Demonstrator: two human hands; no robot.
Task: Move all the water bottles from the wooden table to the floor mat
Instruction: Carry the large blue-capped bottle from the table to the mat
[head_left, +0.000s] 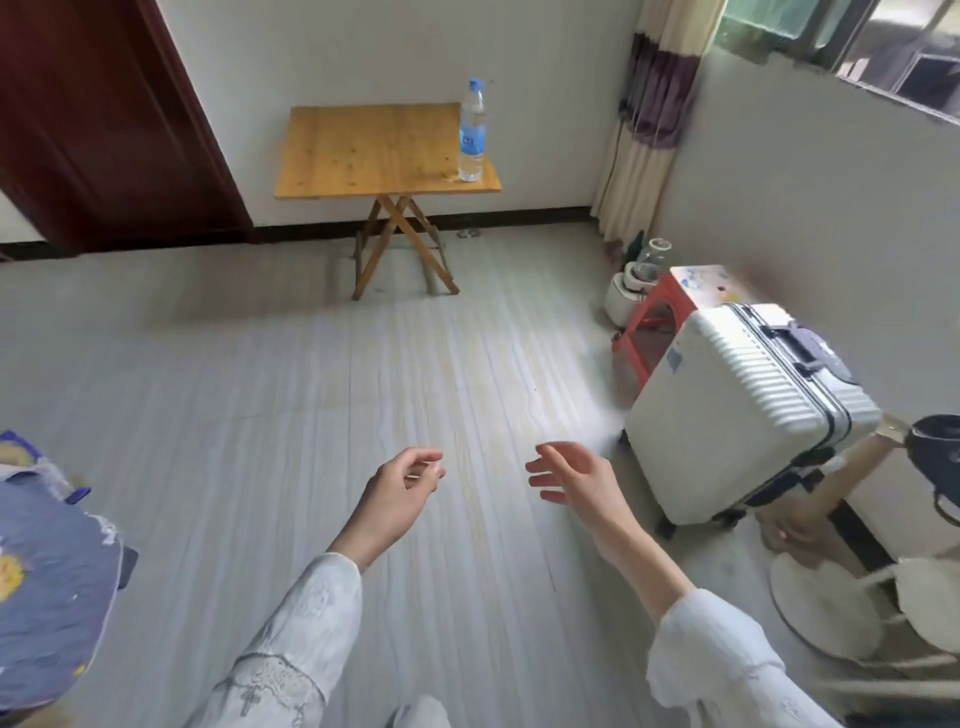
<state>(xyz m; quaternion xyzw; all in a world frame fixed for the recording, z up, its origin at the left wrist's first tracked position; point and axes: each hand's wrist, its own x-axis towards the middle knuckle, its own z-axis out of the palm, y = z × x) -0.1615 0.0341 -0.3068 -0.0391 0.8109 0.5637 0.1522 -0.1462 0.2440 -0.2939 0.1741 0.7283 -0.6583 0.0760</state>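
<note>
One clear water bottle (472, 132) with a blue cap and blue label stands upright on the right front corner of the small wooden folding table (363, 150) against the far wall. My left hand (402, 491) and my right hand (574, 480) hover low over the floor, far in front of the table, both holding nothing. The left fingers are loosely curled, the right fingers spread. A blue patterned mat or cloth (47, 566) lies at the left edge, only partly in view.
A white hard-shell suitcase (737, 410) stands on the right, with a red stool (660, 322) and small appliances behind it. A fan base (826, 603) sits at lower right. A dark red door (104, 119) is at the left. Pale wood floor (363, 395) stretches between me and the table.
</note>
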